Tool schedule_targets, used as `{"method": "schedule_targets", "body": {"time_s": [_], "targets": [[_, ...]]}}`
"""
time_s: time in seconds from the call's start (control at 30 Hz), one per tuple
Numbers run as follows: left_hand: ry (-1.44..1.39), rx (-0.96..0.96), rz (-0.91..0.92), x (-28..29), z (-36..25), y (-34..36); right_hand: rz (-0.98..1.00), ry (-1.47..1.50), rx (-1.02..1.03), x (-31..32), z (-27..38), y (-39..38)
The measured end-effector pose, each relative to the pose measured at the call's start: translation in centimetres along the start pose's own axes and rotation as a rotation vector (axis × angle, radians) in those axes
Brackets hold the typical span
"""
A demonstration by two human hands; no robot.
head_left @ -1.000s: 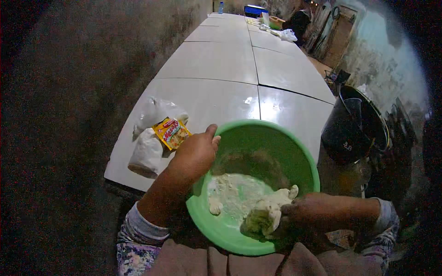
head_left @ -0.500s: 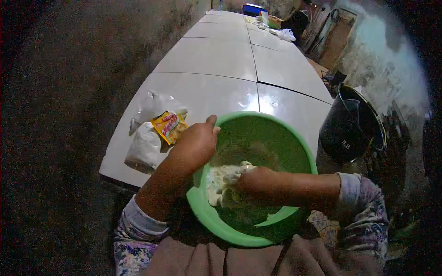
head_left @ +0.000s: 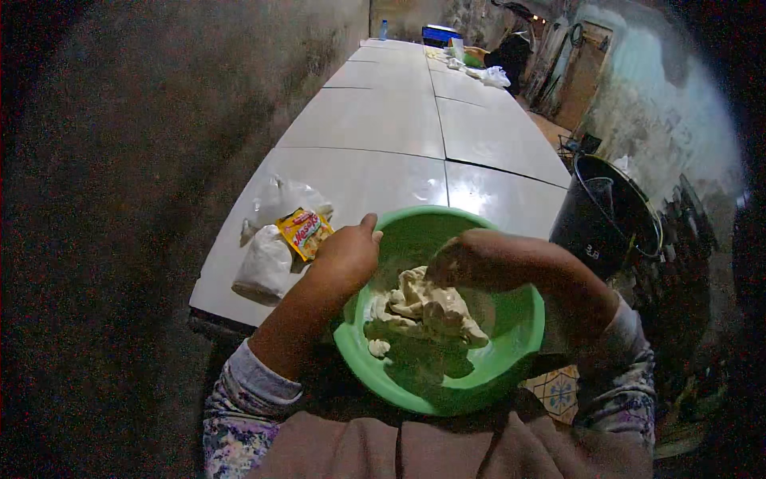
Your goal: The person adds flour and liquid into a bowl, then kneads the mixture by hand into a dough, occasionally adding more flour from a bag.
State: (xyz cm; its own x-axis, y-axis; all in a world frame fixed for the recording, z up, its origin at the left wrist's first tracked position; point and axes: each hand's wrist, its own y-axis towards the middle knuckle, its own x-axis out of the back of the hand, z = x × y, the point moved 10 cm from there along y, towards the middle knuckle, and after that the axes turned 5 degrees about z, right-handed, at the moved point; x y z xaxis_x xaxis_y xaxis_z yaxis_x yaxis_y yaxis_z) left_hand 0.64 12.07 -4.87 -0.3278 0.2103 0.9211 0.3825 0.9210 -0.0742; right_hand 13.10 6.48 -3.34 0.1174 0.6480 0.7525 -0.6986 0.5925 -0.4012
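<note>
The right hand [head_left: 471, 259] reaches in from the right of the frame, forearm slanting up and leftward, wrist bent so the knuckles face up and the fingers drop to the upper edge of a pale, sticky-looking dough [head_left: 439, 307]; blur and shadow hide whether they pinch it or merely press. Pushing hard there could skid or tip the green plastic basin [head_left: 355, 371], which seems to overhang the table's near edge, should the other grip slacken. The dough lies mid-basin, at the frame's lower centre, with a small dough lump [head_left: 378, 348] apart from it that could dry out if left unmixed.

The left hand [head_left: 351, 247] appears clasped on the basin's left rim, thumb upright. Just left of it lie a yellow seasoning sachet [head_left: 307, 231], a bag of white powder [head_left: 265, 263] and a clear plastic bag [head_left: 291, 194] on the white tiled table [head_left: 383, 116]. A black bucket [head_left: 582, 231] stands at the frame's right.
</note>
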Motion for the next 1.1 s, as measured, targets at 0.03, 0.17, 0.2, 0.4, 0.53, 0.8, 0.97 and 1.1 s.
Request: {"method": "schedule_targets", "body": {"time_s": [0.03,0.17,0.2,0.4,0.53,0.8,0.97,1.1], "targets": [[0.003,-0.003,0.0,0.0,-0.2,0.0,-0.004,0.001,-0.001,-0.1,-1.5,0.4],[-0.016,-0.029,-0.03,-0.2,-0.6,0.2,0.094,0.888,-0.027,-3.6,-6.1,2.2],[-0.007,-0.016,-0.023,-0.3,-0.6,0.3,0.132,0.508,-0.149,-4.3,-4.1,3.5],[-0.018,-0.047,0.001,-1.0,-0.6,0.4,0.0,-0.135,0.064,-6.5,1.2,4.2],[-0.088,-0.022,0.008,-0.8,0.3,-0.3,-0.266,-0.425,0.094,-3.8,8.2,-2.7],[-0.076,0.052,0.029,-0.5,-0.2,-0.6,0.016,-0.068,0.039,-5.5,6.5,-8.0],[-0.079,0.044,0.031,-0.8,-0.1,-0.6,0.084,-0.377,0.19,-7.8,7.5,-4.5],[-0.091,0.045,0.013,-0.5,-0.1,-0.8,0.276,-0.399,0.077,-12.5,5.8,-0.3]]}}
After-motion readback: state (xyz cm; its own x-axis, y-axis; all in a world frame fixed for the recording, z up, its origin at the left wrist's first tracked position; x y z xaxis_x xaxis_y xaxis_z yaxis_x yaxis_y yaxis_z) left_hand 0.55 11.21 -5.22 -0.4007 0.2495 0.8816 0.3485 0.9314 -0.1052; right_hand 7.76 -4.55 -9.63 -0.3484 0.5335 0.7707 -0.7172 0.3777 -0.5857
